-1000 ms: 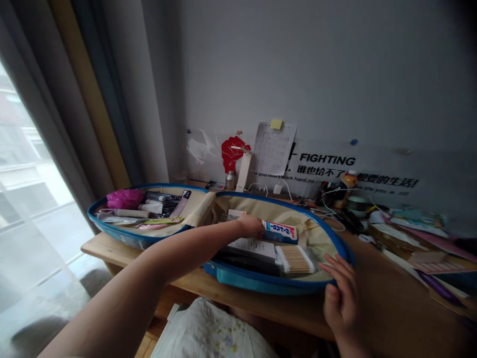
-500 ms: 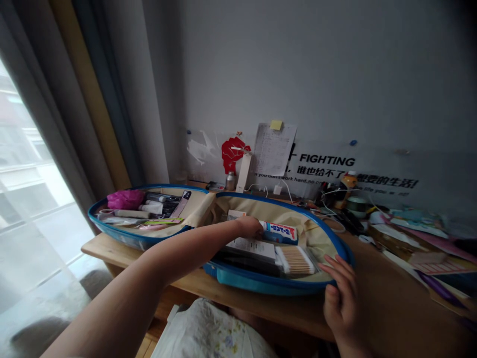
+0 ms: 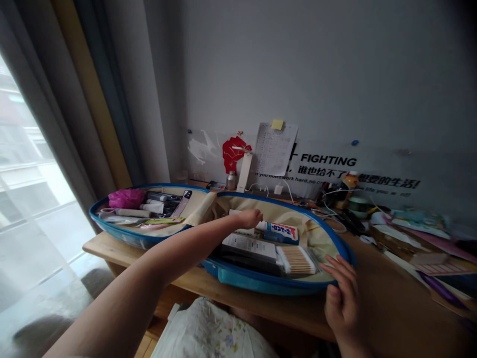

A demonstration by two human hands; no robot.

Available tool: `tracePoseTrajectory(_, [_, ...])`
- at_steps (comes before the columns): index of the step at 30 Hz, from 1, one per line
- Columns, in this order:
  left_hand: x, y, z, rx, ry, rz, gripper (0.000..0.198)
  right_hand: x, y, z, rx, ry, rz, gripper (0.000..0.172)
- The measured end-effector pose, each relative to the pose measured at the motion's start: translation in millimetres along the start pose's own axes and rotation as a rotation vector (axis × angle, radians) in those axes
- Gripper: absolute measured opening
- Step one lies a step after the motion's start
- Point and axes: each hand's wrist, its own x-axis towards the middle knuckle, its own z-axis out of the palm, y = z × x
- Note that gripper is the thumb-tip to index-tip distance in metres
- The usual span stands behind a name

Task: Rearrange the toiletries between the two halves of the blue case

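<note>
Two hands are working over the open blue-rimmed suitcase (image 3: 253,284), which is lying along the counter's (image 3: 383,288) near edge. The left hand (image 3: 251,218) is curling nearly closed beside the blue-and-white printed carton (image 3: 283,232); whether it is gripping anything, I cannot tell. The right hand (image 3: 342,292), loosely spread and holding nothing, is resting at the suitcase's right end; pressing hard there could be tilting it.

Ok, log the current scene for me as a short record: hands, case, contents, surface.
Left hand: above the case's right half, beside blue-white-red pack; grip unclear
Right hand: open, at near right rim
Blue case: lying open
Right half: pack, cotton swabs, grey-white box
Left half: pink puff, other small items
Surface: wooden desk
</note>
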Motion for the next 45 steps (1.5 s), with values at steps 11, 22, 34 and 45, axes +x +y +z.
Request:
tracePoseTrajectory(11, [6,-12,4.5,-0.153,0.085,0.043,0.032,2,-1,0,-0.014,-0.002,-0.009,0.034])
tracePoseTrajectory(22, [-3,-6,10.8,0.118,-0.018,0.097,0.023,1,0,0,-0.017,0.001,-0.005,0.034])
tracePoseTrajectory(34, [-8,2,17.5,0.334,-0.157,0.175,0.028,0,1,0,-0.005,-0.001,-0.002,0.034])
tracePoseTrajectory(45, [-10,5,14.4,0.428,-0.136,0.168,0.029,1,-1,-1,-0.017,-0.002,-0.007,0.034])
